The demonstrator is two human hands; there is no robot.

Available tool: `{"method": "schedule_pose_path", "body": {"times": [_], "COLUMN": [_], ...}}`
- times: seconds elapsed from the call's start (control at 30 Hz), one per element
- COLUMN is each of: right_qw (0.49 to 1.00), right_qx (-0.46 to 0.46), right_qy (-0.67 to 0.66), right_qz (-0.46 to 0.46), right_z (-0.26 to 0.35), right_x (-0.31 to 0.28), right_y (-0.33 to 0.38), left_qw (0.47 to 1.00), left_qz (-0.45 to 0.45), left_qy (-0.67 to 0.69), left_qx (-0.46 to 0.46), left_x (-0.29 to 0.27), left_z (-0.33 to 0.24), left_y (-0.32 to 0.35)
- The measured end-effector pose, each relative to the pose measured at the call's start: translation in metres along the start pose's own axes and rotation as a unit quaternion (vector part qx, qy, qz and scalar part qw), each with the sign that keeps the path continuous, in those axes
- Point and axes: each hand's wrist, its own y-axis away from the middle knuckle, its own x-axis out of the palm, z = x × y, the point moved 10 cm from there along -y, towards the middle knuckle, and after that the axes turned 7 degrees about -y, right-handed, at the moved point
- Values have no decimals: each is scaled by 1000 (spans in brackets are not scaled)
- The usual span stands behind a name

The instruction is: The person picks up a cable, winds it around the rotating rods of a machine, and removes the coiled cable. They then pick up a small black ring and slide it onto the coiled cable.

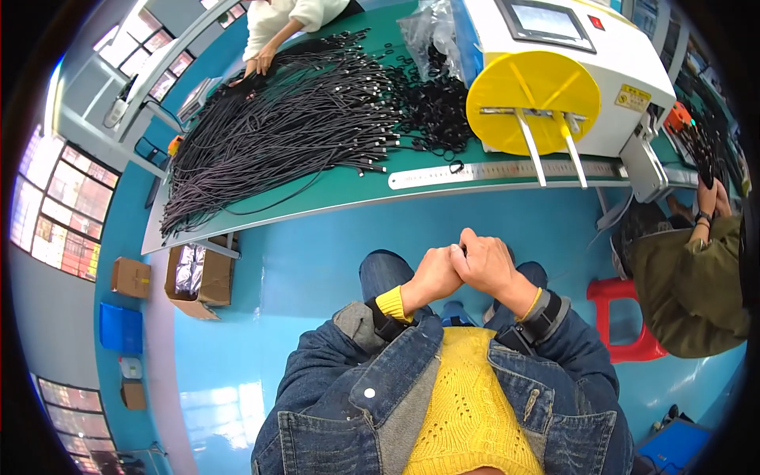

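Observation:
My left hand (434,277) and my right hand (488,263) meet in front of my lap, short of the table's near edge. Both are closed, with their fingertips pressed together. A small dark spot shows between them, too little to tell whether it is a thing or a shadow. On the green table (317,190) ahead lies a wide heap of black cables (269,134) with metal plug ends. Beside it is a pile of small black ties or rings (439,119). One black loop (456,167) rests on a long steel ruler (507,171) along the near edge.
A white machine (625,71) with a yellow disc (507,87) and two rods stands at the right. Another person's hand (265,57) touches the cables' far end. A co-worker (689,277) sits right by a red stool (606,321). An open carton (214,277) stands below left.

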Motion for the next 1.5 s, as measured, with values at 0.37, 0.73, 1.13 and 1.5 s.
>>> {"method": "schedule_pose_path", "body": {"times": [0.37,0.73,1.13,1.5], "right_qw": [899,861,883,976], "right_qx": [286,366,305,131], "right_qy": [-256,-274,-199,-169], "right_qz": [209,222,295,37], "right_z": [-85,-113,-111,-40], "right_x": [38,59,98,9], "right_y": [39,60,36,3], "left_qw": [834,951,917,922], "left_qz": [407,-264,-250,-344], "left_qy": [248,130,-267,-176], "left_qx": [-277,-89,-159,5], "left_x": [-37,-277,-234,-274], "left_z": [58,264,284,112], "left_y": [-18,-195,70,59]}}
